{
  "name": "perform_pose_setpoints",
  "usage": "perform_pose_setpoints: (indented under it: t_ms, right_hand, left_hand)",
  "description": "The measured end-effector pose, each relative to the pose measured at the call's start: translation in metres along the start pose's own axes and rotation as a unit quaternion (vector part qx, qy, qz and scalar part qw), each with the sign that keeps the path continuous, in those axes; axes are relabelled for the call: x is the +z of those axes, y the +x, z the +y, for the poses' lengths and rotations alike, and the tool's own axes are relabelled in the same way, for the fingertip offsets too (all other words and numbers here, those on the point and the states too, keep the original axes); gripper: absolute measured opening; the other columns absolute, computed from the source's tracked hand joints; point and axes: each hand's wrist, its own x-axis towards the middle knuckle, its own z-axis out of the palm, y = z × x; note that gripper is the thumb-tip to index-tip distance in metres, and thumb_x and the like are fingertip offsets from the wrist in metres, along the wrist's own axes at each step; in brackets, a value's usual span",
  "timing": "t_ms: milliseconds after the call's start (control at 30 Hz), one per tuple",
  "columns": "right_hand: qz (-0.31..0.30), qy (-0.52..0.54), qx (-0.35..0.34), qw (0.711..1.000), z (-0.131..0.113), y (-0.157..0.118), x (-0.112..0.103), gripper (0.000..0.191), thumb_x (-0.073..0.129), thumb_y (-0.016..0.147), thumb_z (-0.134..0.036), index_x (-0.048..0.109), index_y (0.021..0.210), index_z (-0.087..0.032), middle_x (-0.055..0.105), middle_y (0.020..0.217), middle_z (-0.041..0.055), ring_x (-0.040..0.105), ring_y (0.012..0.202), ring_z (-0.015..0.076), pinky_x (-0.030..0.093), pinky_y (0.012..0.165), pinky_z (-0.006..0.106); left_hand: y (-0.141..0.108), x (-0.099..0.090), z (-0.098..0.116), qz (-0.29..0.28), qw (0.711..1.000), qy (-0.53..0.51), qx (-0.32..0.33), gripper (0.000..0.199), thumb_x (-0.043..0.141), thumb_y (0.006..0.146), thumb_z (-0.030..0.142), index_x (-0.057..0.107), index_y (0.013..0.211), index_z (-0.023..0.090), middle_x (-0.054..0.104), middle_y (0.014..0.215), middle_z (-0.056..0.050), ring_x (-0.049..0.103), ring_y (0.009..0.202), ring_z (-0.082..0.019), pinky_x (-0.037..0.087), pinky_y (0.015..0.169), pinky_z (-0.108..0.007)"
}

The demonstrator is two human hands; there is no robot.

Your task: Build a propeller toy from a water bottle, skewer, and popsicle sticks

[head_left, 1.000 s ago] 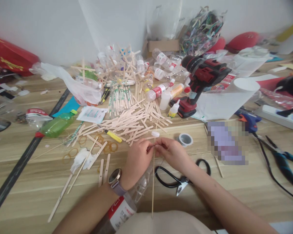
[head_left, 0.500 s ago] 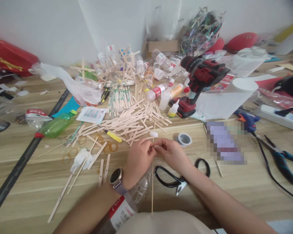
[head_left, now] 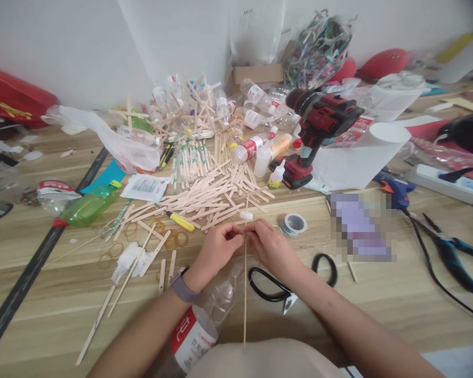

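Note:
A thin wooden stick point(head_left: 245, 294) runs upright in the picture from my body to a small white piece point(head_left: 246, 215) near its far end. My left hand point(head_left: 222, 245) is closed beside the stick, its fingertips pinched on something too small to make out. From the other side my right hand point(head_left: 268, 244) pinches at the stick just below the white piece. A clear plastic bottle point(head_left: 199, 336) with a red and white label lies under my left forearm. Black-handled scissors point(head_left: 270, 286) lie partly beneath my right forearm.
Flat wooden sticks point(head_left: 205, 197) are piled ahead, with plastic bottles behind. A red drill point(head_left: 319, 121) stands beyond a grey spool point(head_left: 294, 224). A yellow cutter point(head_left: 181, 221) and green bottle point(head_left: 90, 205) lie left, pliers point(head_left: 455, 260) and a glue gun point(head_left: 396, 190) right.
My left wrist has turned, so the watch face no longer shows. Both hands have shifted slightly at the stick, and the whole view has moved a little.

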Motion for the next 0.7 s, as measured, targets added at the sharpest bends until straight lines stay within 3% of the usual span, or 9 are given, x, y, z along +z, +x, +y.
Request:
perform_pose_setpoints:
  t_ms: [267, 467, 700]
  right_hand:
    - [0.03, -0.034, -0.022, 0.999, -0.008, -0.007, -0.01, 0.013, 0.048, 0.091, -0.013, 0.06, 0.09, -0.019, 0.063, 0.084, 0.0068, 0.063, 0.074, 0.019, 0.051, 0.068, 0.03]
    - [0.029, -0.095, -0.023, 0.995, -0.008, -0.007, -0.009, 0.011, 0.055, 0.089, -0.013, 0.065, 0.09, -0.018, 0.067, 0.086, 0.0076, 0.066, 0.072, 0.0197, 0.051, 0.064, 0.03]
    - [0.031, -0.223, -0.095, 0.97, -0.007, -0.005, -0.011, 0.014, 0.054, 0.09, -0.016, 0.066, 0.082, -0.016, 0.067, 0.076, 0.0067, 0.061, 0.064, 0.0201, 0.044, 0.062, 0.032]
  left_hand:
    - [0.001, 0.0, 0.0, -0.005, 0.997, -0.064, -0.034, 0.008, 0.054, 0.073, 0.019, 0.061, 0.07, 0.017, 0.056, 0.066, 0.003, 0.049, 0.062, -0.012, 0.038, 0.06, -0.023]
    - [0.002, 0.0, -0.001, -0.009, 0.997, -0.068, -0.025, 0.008, 0.055, 0.073, 0.019, 0.062, 0.07, 0.016, 0.059, 0.067, 0.002, 0.051, 0.064, -0.013, 0.039, 0.062, -0.024]
    - [0.001, 0.001, -0.003, -0.004, 0.999, -0.03, -0.012, 0.005, 0.057, 0.071, 0.017, 0.062, 0.069, 0.017, 0.056, 0.062, 0.003, 0.048, 0.061, -0.013, 0.036, 0.059, -0.024]
